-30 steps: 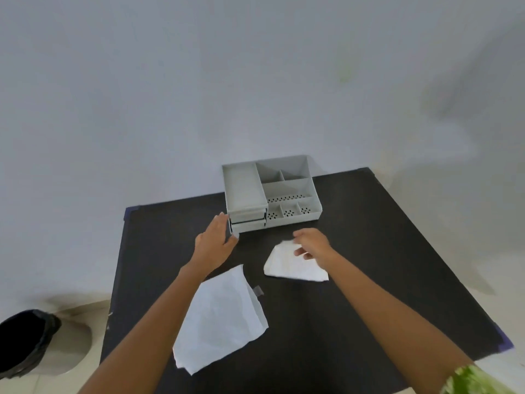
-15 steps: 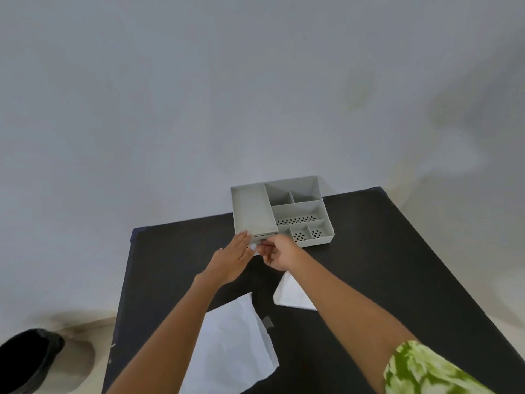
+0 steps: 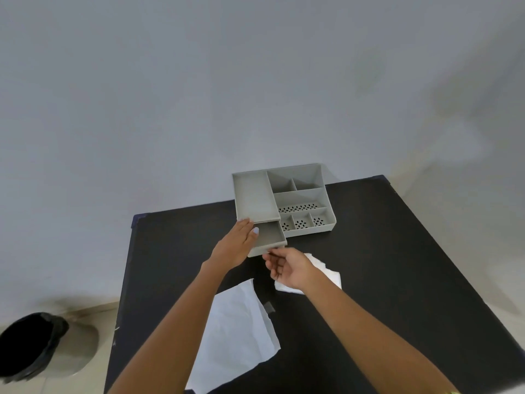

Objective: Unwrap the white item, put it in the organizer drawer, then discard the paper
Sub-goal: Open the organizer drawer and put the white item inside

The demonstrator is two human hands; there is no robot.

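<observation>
white item point(image 3: 324, 270), a soft crumpled-looking bundle, lies on the black table point(image 3: 397, 265) just in front of the organizer, partly hidden beneath the right hand point(image 3: 289, 270). it sits outside the drawer. the grey organizer point(image 3: 301, 194) stands at the far edge of the table against the pale wall, with a flat lidded section on its left and open compartments on its right, some with perforated floors. the drawer point(image 3: 270, 237) below the lidded section is pulled out toward the person and looks bare inside, though its near corner is covered by a hand.

the left hand point(image 3: 235, 245) rests flat against the left side of the drawer and the organizer's front edge, fingers extended, its grip released and holding nothing. the right hand hovers just below the drawer's front lip, palm turned up and fingers loosely curled; its fingertips are at or very near the lip, and from this angle i cannot tell whether they actually pinch it.

the paper point(image 3: 238, 336), a flattened white sheet, lies on the table nearer the person, between the two forearms, apart from the white item. a small grey scrap, possibly tape point(image 3: 268, 307), sits at its right edge. on the floor to the left stands a bin point(image 3: 31, 348) lined with a black bag.
</observation>
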